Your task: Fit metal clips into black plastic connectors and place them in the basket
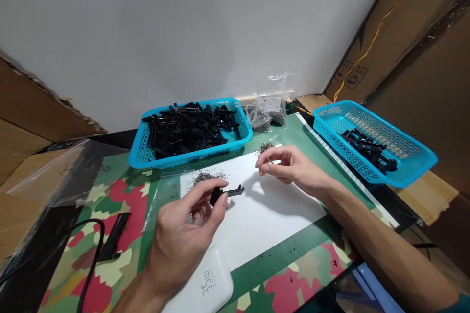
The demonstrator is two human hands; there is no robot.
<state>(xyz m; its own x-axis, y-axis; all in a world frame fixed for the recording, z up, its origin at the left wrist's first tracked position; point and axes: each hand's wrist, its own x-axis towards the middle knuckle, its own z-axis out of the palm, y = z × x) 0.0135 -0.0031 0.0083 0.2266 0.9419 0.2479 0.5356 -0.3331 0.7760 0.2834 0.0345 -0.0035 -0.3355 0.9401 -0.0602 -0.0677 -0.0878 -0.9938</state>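
Part [236, 192] juts rightward; left grip [183, 230] pinches thicker end.

Indoor light moderate, cool; pale wall [235, 24] at twelve o'clock evenly grey, white paper [257, 234] bright. Soft shadow at six o'clock of right fingers [281, 171], suggesting light from above. Cardboard [422, 68] at two o'clock dim. Glare on plastic bags [277, 105]. Black parts [183, 132] lose detail. Wide-angle stretch toward edges; fine metal pieces [209, 176] soft.

The held part [235, 191] looks plastic, the blue baskets [198, 154] glossy plastic, the sheet [257, 230] matt paper.
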